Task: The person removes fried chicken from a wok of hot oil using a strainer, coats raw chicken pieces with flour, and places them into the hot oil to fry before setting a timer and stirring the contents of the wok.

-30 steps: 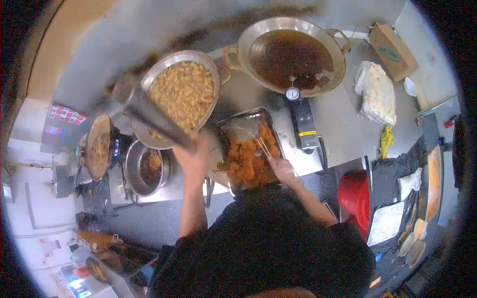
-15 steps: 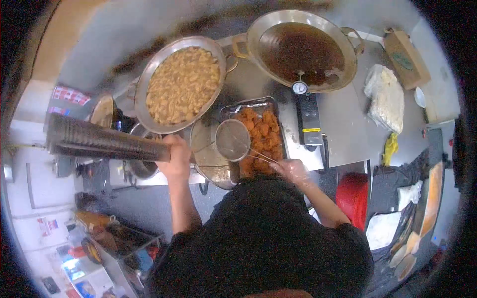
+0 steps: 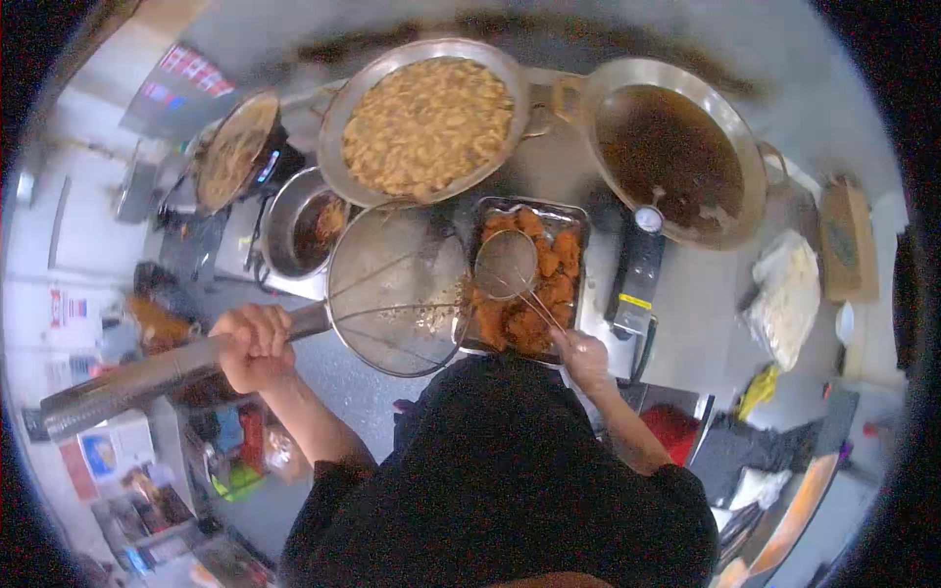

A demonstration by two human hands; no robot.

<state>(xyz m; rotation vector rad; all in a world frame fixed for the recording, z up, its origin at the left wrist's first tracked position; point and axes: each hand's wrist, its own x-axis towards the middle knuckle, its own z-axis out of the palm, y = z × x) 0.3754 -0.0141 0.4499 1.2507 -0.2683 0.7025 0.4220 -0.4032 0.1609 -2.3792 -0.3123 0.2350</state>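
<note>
My left hand is closed around the thick, long handle of a large round mesh strainer. Light crumbs lie in the lower right of its mesh. In my right hand is the thin wire handle of a small mesh skimmer. That skimmer is over a metal tray of orange-brown fried pieces; whether it touches them I cannot tell. The large strainer's right rim comes close to the tray's left side.
Behind the tray stands a wide pan full of pale pieces in bubbling oil. A second wide pan holds dark liquid, with a dial thermometer at its rim. A pot sits left. A plastic-wrapped white bundle lies right.
The view has shifted. My left hand has moved left and down, and the large strainer now shows its round face more fully. The small skimmer stays over the tray.
</note>
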